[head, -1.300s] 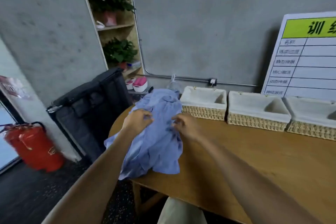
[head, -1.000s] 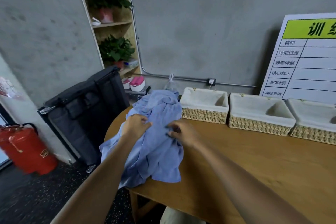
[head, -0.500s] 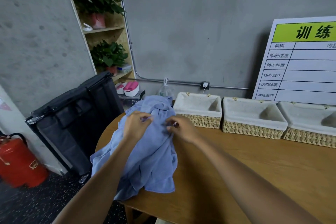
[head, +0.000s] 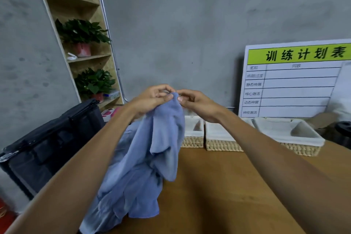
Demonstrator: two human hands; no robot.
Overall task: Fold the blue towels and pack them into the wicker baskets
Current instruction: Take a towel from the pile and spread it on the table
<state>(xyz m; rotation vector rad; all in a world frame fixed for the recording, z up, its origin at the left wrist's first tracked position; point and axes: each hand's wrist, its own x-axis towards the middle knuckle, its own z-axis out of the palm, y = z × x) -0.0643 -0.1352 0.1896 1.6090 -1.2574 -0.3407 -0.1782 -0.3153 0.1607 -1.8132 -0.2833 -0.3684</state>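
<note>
The left hand [head: 152, 99] and the right hand [head: 197, 103] pinch the top edge of a blue towel [head: 152, 150], fingertips nearly touching, raised above the wooden table [head: 228, 186]. The towel hangs down onto the crumpled towel pile [head: 121, 201] at the table's left edge. Three lined wicker baskets [head: 222, 143] stand in a row along the wall.

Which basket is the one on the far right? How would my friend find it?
Find the white board with the green top leaning on the grey wall. On the wooden table below it sits a row of three wicker baskets with white liners. The right basket is the only one in full view; arms or the blue towel partly hide the others.
</note>
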